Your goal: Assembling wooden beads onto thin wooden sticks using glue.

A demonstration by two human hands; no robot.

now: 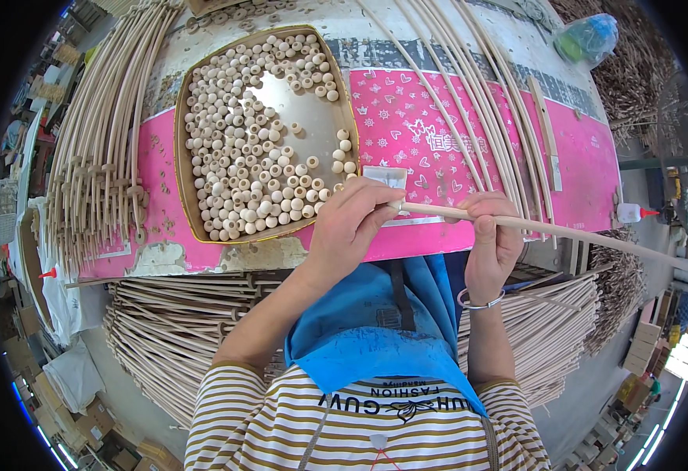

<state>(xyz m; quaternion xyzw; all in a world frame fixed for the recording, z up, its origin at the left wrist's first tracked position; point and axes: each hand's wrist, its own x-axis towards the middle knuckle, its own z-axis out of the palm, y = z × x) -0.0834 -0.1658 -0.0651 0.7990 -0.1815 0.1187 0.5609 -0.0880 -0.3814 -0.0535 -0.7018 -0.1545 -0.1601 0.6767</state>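
My right hand (491,247) is closed around a long, pale wooden rod (595,238), which runs out past the table's right side. At the rod's left end, the fingertips of my left hand (352,218) pinch the tip; whether a bead sits under them I cannot make out. Just left of that hand stands a shallow yellow-rimmed tray (181,149) holding many round wooden beads (254,149) with drilled holes. A small whitish square piece (385,177) lies on the table behind my left fingers.
Long rods (509,102) lie across the pink table cover (391,102) at right. Another bundle, with wooden discs on it (97,173), fills the left side. A glue bottle with a red tip (633,213) stands at the right edge. More rods (179,337) are stacked below the table.
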